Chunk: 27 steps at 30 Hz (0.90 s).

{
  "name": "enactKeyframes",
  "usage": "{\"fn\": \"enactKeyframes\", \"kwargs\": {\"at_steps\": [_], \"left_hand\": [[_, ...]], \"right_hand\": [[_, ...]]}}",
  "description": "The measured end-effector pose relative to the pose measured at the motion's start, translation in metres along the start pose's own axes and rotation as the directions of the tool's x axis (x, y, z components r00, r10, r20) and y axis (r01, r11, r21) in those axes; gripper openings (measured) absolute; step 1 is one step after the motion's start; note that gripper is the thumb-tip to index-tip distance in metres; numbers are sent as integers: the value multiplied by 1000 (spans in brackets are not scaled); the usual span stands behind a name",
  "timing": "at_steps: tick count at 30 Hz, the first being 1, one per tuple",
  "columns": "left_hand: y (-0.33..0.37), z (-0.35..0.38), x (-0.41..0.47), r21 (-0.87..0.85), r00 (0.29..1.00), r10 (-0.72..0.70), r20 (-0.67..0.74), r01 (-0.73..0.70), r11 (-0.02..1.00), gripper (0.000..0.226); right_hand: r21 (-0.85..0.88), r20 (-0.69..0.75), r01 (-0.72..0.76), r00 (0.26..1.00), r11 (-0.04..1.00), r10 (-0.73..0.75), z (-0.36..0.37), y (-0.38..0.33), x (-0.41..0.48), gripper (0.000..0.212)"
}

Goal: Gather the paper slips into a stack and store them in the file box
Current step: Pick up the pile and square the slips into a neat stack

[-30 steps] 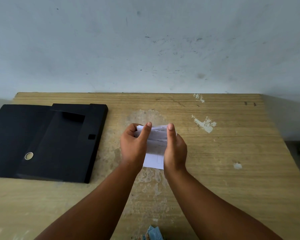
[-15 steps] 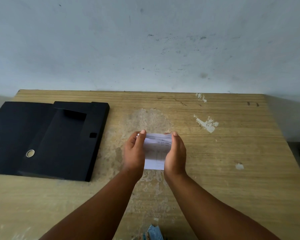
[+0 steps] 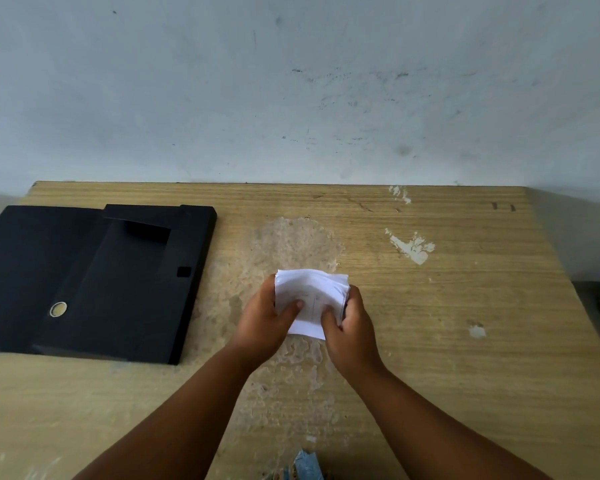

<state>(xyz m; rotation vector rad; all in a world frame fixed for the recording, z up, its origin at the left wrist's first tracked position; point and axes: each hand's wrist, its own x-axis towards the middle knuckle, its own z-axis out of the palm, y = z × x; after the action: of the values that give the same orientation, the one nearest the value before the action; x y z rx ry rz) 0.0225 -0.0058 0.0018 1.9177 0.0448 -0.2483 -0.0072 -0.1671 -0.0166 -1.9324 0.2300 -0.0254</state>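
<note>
A stack of white paper slips (image 3: pixel 312 292) is held between both hands over the middle of the wooden table (image 3: pixel 465 341). My left hand (image 3: pixel 267 323) grips its left side with the thumb pressed on top. My right hand (image 3: pixel 350 327) grips the right side, thumb also on the top sheet. The stack lies nearly flat, its top face turned up toward me. A black file box (image 3: pixel 118 289) lies open on the left of the table, its lid flap (image 3: pixel 25 271) spread out to the left, well apart from the hands.
A pale wall (image 3: pixel 291 98) runs right behind the table's far edge. The table's right edge (image 3: pixel 568 289) drops to a dark floor. A bit of blue patterned fabric (image 3: pixel 305 467) shows at the bottom edge. Worn, flaked patches mark the tabletop.
The stack was held upright on its edge between flat hands; now it is tipped down flatter, and both thumbs have come over onto its top face.
</note>
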Motion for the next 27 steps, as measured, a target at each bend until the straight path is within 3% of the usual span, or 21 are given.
{"fn": "enactKeyframes", "kwargs": {"at_steps": [7,14,18,21,24,26,27], "left_hand": [[7,15,3,2,975,85,-203,-87,996,22],[-6,34,-7,-115,992,-65,-107,53,992,38],[-10,32,-4,-167,992,-126,-10,123,978,44],[-5,18,0,-211,986,-161,36,165,963,54],[4,-1,7,70,990,-21,-139,31,997,106],[14,-17,13,301,962,230,-146,-179,937,113],[20,-25,17,359,949,305,-83,-257,897,107]], "right_hand": [[-9,-154,66,986,998,-67,4,-9,5,22],[-50,-126,-50,991,997,44,16,15,-9,24],[-122,-75,-44,997,992,35,9,21,-5,22],[-208,41,13,999,978,-5,-8,15,6,19],[-331,198,174,974,927,-112,-32,-1,21,19],[-428,285,290,942,856,-177,-47,-13,31,20],[-475,322,343,925,811,-203,-52,-20,37,21]]}}
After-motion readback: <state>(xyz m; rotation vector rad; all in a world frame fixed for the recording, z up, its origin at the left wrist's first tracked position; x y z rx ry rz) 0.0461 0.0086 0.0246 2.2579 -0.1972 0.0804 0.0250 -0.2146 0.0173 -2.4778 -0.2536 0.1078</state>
